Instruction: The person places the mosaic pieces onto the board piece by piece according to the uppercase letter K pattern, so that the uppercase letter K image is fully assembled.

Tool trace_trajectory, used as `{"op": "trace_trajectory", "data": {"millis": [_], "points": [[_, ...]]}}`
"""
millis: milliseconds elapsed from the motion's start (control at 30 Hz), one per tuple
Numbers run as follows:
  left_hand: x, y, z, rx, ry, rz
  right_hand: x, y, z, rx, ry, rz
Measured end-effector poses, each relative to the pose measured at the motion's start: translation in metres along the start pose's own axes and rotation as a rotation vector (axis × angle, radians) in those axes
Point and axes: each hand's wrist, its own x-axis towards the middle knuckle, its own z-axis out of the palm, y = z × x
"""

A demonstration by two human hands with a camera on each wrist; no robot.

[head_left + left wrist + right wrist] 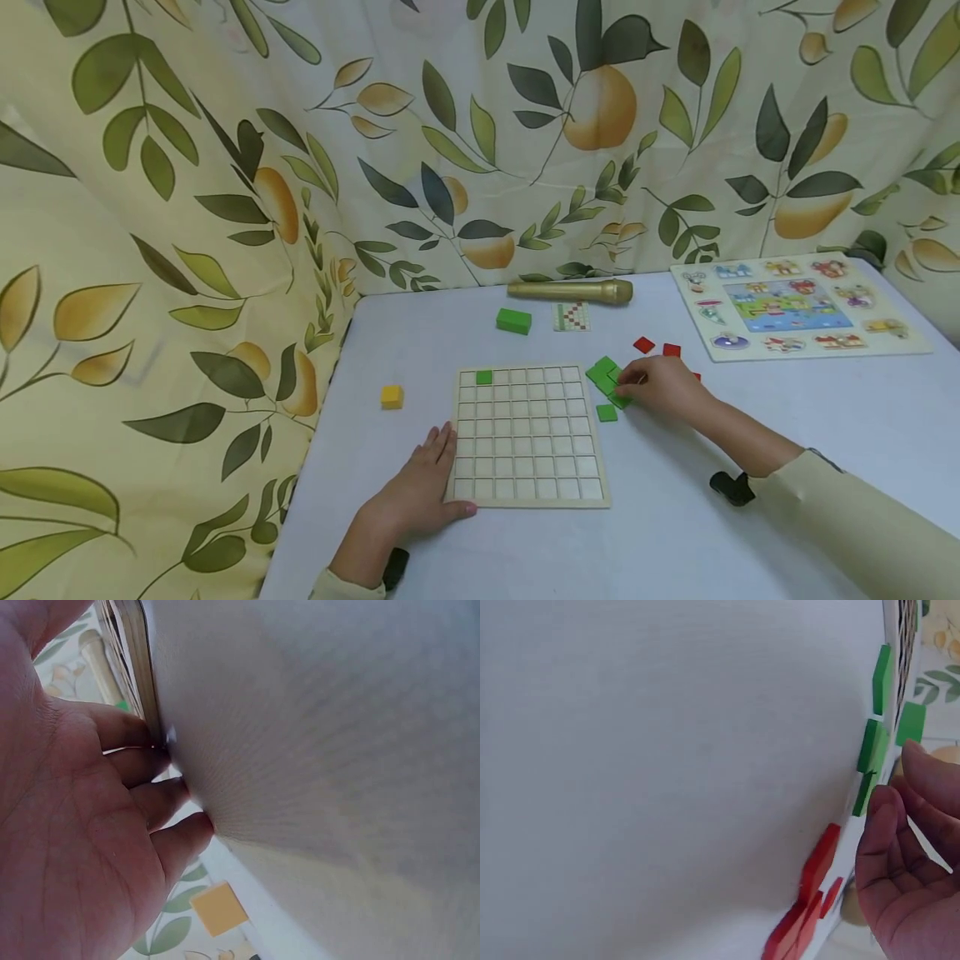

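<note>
A wooden grid board (528,505) with white squares lies flat on the table, one green tile (483,377) in its top row. My left hand (422,482) rests at its left side, fingers extended along the edge and thumb by the lower corner. In the left wrist view, the fingertips meet the cloth beside the board's edge (142,667). My right hand (667,385) reaches over a cluster of green tiles (602,372) right of the board, fingers loosely bent. In the right wrist view, a gap shows between thumb and fingers, close to green tiles (871,746).
Red tiles (643,343) lie beyond the right hand, and a loose green tile (607,412) sits near the board. Around them are a yellow block (392,397), a green block (513,321), a patterned card (572,317), a gold microphone (570,290) and a picture puzzle board (892,343).
</note>
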Motion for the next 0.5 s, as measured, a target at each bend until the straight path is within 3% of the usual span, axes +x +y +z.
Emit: {"op": "trace_trajectory", "data": {"millis": [500], "points": [[0.001,-0.003,0.002,-0.012,0.009,0.009,-0.005,0.0,0.011,-0.011,-0.025,0.084]]}}
